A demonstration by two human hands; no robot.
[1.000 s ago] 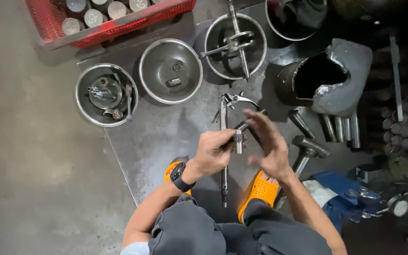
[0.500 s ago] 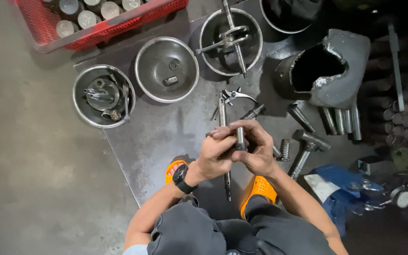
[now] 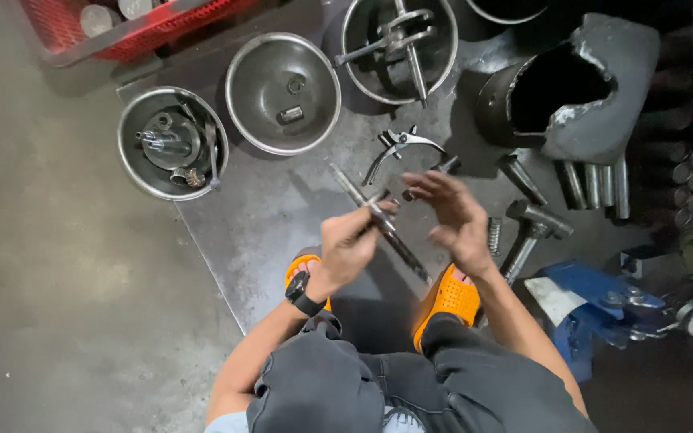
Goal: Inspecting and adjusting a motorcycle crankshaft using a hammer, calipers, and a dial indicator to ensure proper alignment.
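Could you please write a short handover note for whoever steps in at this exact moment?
Left hand: closed around a long metal shaft, held slanted above the steel floor plate.
Right hand: open, fingers spread, beside the shaft's upper part, holding nothing.
Nearby: forked metal piece lying on the plate just beyond the hands; hammer to the right; three steel bowls with parts along the far edge.
Done: shaft is picked up off the plate.
Left: nothing visibly fitted on the shaft; the forked piece lies untouched.
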